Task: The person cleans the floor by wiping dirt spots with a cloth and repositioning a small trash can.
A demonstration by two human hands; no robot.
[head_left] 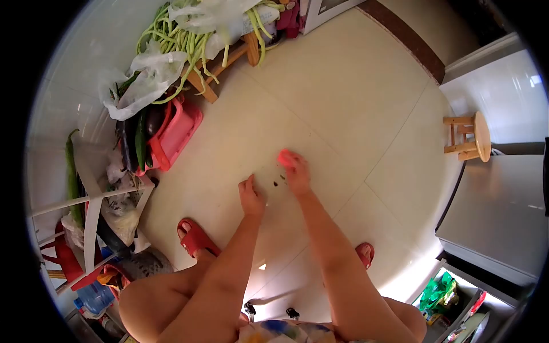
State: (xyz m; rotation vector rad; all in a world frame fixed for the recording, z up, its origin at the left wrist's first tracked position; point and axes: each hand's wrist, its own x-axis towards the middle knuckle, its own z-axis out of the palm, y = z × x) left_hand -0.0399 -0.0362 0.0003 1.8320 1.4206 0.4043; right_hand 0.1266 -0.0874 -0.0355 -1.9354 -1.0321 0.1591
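Note:
My right hand (298, 174) is low over the tiled floor (337, 131), its fingers closed on a small pink-red cleaning pad (284, 157); I cannot tell whether it is sponge or cloth. Several dark scraps (275, 184) lie on the tiles just left of that hand. Left of the scraps, my left hand (251, 197) is curled closed near the floor. Its fingertips are partly hidden, and whatever they may hold does not show.
Long green beans (194, 43) hang over a wooden stool at upper left. Beside it sit a pink basket (180, 134) with eggplants and a white rack (91, 228). A round wooden stool (481, 137) stands right. Red slippers (196, 237) are on my feet.

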